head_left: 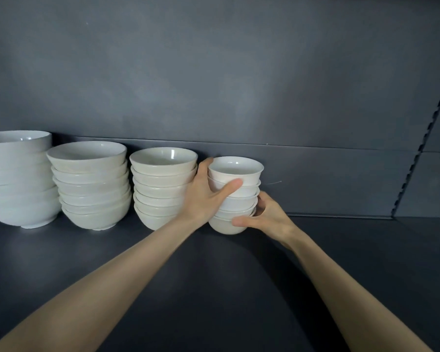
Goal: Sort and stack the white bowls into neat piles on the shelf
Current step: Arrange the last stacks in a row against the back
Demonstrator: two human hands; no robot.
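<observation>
White bowls (92,158) are lined up in four stacks along the back of a dark shelf (214,275), right up against the grey back wall (214,72). They run big to small from left to right: the biggest stack (18,179) is half cut off by the frame edge, then a medium stack (92,189), then a slightly smaller stack (160,186), all sitting just beside each other.

The small stack (235,168) on the far right is the one being handled. The left hand (203,196) grips it high up, with the thumb across the front and the fingers (205,162) wrapped round the back. The right hand (269,217) grips it low on the right side, thumb pressed on the bottom bowl. Honestly can't tell if the base is resting on the shelf or just off it.

There's a notched rail (422,138) running up the wall on the right.
</observation>
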